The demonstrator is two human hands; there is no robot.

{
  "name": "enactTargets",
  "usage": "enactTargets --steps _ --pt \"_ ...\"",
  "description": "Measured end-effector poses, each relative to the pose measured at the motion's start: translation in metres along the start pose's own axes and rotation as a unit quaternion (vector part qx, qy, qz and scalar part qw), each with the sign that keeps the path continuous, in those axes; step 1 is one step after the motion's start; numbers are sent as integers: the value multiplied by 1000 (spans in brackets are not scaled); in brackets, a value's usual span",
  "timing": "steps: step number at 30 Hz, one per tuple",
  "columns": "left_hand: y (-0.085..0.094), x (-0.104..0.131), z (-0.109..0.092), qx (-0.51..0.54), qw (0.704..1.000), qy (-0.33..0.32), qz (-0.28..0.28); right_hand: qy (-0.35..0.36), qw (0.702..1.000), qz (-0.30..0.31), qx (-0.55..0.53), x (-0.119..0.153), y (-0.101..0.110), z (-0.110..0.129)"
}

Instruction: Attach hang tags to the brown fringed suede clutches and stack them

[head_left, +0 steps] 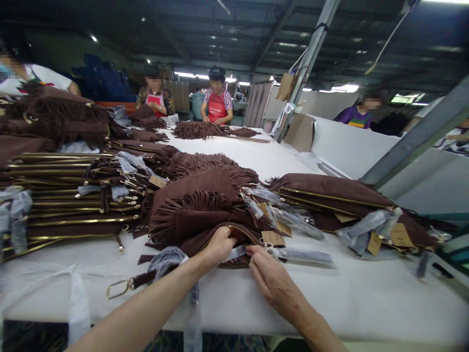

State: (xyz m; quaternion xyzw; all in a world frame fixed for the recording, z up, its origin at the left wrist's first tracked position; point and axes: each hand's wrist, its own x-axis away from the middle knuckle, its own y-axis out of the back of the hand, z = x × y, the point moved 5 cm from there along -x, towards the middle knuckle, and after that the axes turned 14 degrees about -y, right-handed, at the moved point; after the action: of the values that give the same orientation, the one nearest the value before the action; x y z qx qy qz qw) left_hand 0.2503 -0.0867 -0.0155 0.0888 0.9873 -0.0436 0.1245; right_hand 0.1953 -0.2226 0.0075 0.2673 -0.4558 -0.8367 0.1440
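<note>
The bag (205, 222) lies on the table right in front of you, near the front edge, w/ its mouth open toward you. Your L hand (218, 249) dips its fingers into the mouth; they're hidden, so can't tell how narrow that grip is. Your R hand (266, 275) has a narrow grip, fingertips pinched at the front lip. A pale strip (237, 253) shows btwn your hands.

Progress: looks like mid-job on this one. Tag (273, 238) is on, wrapped strap (304, 256) beside it, but the zip (238, 226) isn't shut. Other bags sit in the L pile (84, 200) & R stack (337, 190); can't tell which are done.

Room: best at front R, where the table (366, 293) is bare to its edge. L is tight: a clip (117, 289) sticks out, pile just past it. Behind, fringe (208, 164) blocks you. Plastic (192, 318) hangs over the front edge, could snag IMO. Far end, a co-worker (217, 105) in a red apron, well apart from you.
</note>
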Motion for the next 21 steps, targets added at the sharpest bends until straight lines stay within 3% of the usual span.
enactTargets --steps 4,16,21 --pt "0 0 0 3 999 24 -26 -35 991 -83 98 -8 9 -10" --pt "1 -6 16 0 1000 22 -18 -75 966 -80 233 -13 -9 -13" --pt "1 -3 4 -51 999 -10 7 -87 963 -65 247 -18 -13 -16"
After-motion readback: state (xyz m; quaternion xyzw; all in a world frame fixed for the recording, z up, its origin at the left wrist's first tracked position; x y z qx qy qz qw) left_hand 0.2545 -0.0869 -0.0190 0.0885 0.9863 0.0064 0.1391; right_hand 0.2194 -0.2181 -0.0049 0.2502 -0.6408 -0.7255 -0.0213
